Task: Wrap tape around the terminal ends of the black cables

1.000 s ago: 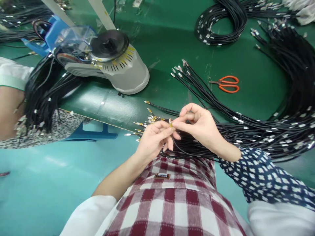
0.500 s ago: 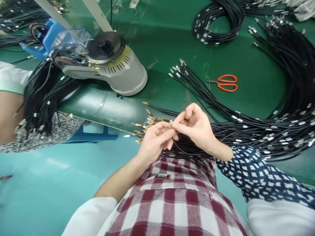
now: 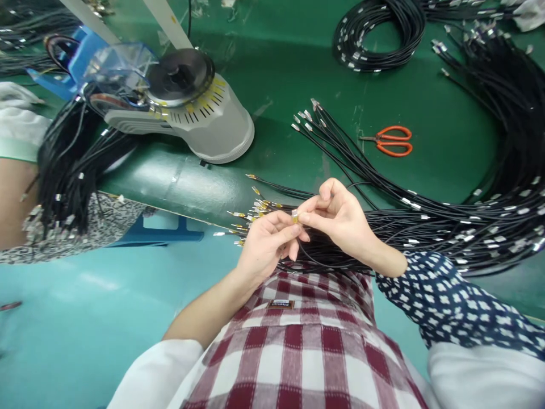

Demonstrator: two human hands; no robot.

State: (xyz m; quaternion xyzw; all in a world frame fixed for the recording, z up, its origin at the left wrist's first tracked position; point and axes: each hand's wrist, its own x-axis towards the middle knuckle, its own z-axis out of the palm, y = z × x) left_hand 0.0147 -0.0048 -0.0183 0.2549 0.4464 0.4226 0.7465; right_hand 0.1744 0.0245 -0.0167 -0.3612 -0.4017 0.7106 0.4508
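"Report from the left."
"Grey bench machine (image 3: 225,128) with black disc (image 3: 176,75), on the green bench (image 3: 281,74). Next, my left hand (image 3: 266,241): thumb and index finger pinch the base of a yellow-banded connector (image 3: 295,216)."
"Connector position?"
"Between my hands, by the black cable bundle (image 3: 400,230)."
"Right hand (image 3: 340,218)?"
"Thumb and forefinger closed on the connector's side, other fingers bent. Orange-handled scissors (image 3: 380,138) lie farther right."
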